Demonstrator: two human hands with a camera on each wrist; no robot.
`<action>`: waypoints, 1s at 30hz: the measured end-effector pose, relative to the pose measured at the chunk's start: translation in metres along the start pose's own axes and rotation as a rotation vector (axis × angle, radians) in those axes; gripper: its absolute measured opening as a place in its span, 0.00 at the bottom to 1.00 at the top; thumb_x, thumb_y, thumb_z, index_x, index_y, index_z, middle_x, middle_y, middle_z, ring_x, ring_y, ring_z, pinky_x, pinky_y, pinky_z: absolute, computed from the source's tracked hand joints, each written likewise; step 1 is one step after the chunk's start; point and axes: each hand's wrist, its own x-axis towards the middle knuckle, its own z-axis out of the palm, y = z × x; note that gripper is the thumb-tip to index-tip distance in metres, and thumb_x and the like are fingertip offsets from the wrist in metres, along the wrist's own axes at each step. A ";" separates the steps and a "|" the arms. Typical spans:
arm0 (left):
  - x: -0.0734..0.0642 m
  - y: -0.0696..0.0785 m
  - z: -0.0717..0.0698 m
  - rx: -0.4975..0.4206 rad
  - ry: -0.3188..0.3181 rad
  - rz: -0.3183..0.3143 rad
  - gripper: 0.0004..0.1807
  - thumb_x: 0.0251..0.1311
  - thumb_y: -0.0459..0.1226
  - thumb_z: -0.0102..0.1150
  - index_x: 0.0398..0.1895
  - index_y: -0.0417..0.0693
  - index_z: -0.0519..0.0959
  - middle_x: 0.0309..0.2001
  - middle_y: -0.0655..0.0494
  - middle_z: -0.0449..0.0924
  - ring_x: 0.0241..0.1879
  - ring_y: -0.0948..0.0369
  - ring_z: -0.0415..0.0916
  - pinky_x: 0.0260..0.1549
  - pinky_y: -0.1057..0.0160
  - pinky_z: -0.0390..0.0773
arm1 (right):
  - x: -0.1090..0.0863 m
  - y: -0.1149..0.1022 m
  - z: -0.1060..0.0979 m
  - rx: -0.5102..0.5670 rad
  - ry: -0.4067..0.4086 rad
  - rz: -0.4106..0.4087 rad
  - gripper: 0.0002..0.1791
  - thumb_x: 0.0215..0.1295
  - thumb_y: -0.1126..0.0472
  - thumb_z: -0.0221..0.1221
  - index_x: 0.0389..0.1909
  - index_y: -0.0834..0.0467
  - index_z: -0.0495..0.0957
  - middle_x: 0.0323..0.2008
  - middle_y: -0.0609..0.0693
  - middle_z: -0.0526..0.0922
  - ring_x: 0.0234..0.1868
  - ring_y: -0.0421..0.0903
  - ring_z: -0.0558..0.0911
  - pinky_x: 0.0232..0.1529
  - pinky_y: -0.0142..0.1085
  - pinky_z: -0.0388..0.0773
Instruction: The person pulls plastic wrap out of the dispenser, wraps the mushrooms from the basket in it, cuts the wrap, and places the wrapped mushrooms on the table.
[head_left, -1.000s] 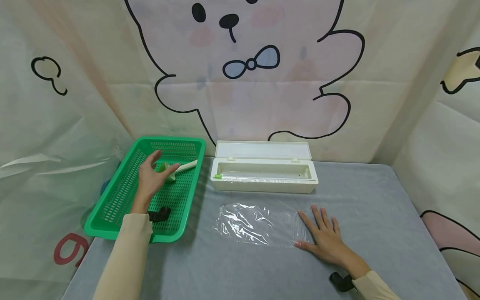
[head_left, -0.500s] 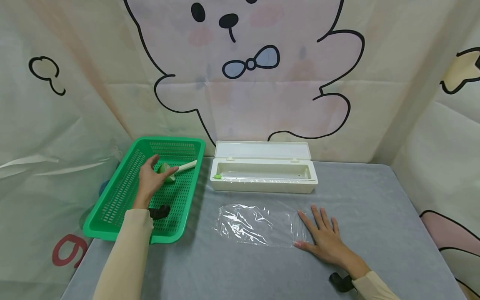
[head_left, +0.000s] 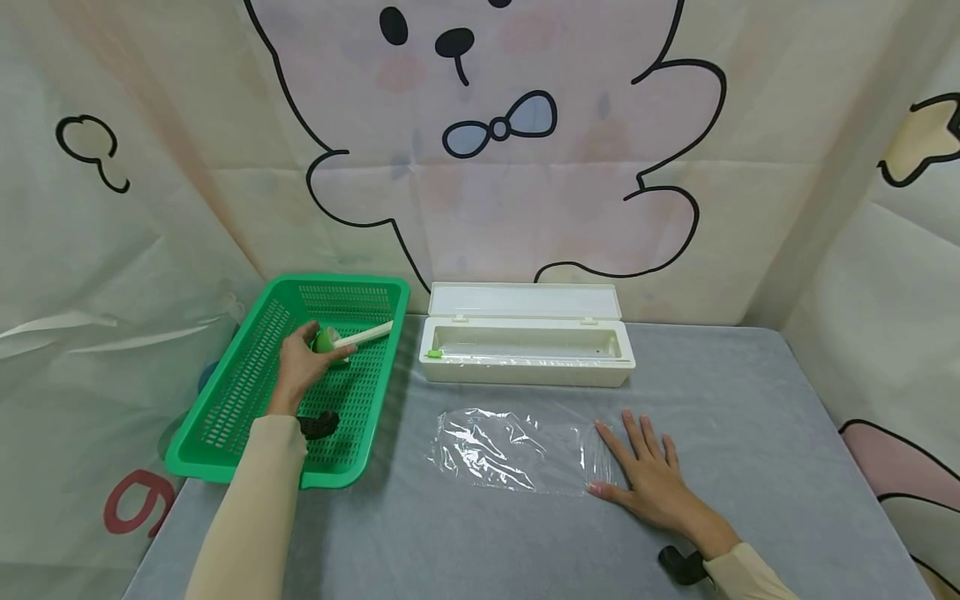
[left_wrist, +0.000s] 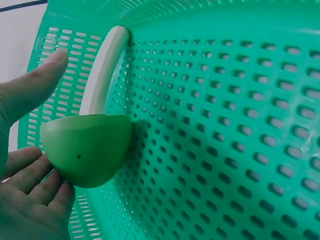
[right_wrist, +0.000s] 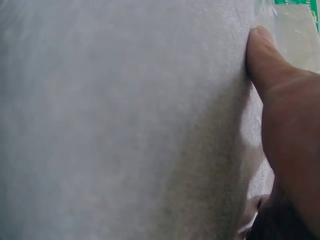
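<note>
Inside the green basket [head_left: 382, 400] lies what looks like a ladle [left_wrist: 87, 150], with a green rounded bowl and a pale handle [head_left: 367, 334]. My left hand [head_left: 300, 371] reaches over it. In the left wrist view, the fingers of that hand [left_wrist: 35, 195] meet the side of the bowl, while the thumb stands apart on the other side. My right hand [head_left: 652, 487] lies on the grey-covered table with fingers spread. Its thumb and forefinger touch the right end of a sheet of clear plastic film [head_left: 517, 450]. In the right wrist view, only the thumb [right_wrist: 270, 60] shows well.
A long white box [head_left: 525, 371] with its lid raised stands at the back of the table, a small green slider [head_left: 435, 353] at its front left. Behind it hangs a printed cloth [head_left: 585, 217]. The basket occupies the table's left side.
My left hand has lowered slightly toward the ladle, and the ladle's bowl has turned so more green shows. The right hand and the film have stayed put.
</note>
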 end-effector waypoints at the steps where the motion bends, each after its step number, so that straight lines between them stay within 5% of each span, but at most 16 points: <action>1: 0.001 -0.001 0.000 0.000 -0.004 -0.001 0.51 0.65 0.43 0.69 0.79 0.32 0.47 0.77 0.30 0.50 0.72 0.36 0.56 0.66 0.41 0.66 | 0.000 0.000 0.000 0.001 -0.001 0.001 0.52 0.60 0.33 0.65 0.79 0.55 0.58 0.78 0.71 0.41 0.76 0.74 0.38 0.67 0.74 0.32; 19: 0.003 -0.002 0.003 0.129 0.045 -0.020 0.43 0.68 0.37 0.66 0.77 0.29 0.53 0.67 0.25 0.65 0.62 0.33 0.68 0.59 0.40 0.74 | -0.001 0.001 0.004 0.025 0.059 -0.034 0.52 0.59 0.34 0.67 0.78 0.54 0.59 0.77 0.72 0.45 0.76 0.75 0.40 0.67 0.73 0.32; 30: 0.006 -0.005 0.005 0.133 0.075 -0.050 0.42 0.67 0.37 0.66 0.77 0.30 0.56 0.64 0.27 0.68 0.59 0.35 0.70 0.56 0.41 0.76 | 0.000 -0.002 0.000 0.017 0.005 0.006 0.52 0.61 0.33 0.65 0.79 0.55 0.58 0.78 0.70 0.41 0.77 0.73 0.38 0.68 0.73 0.31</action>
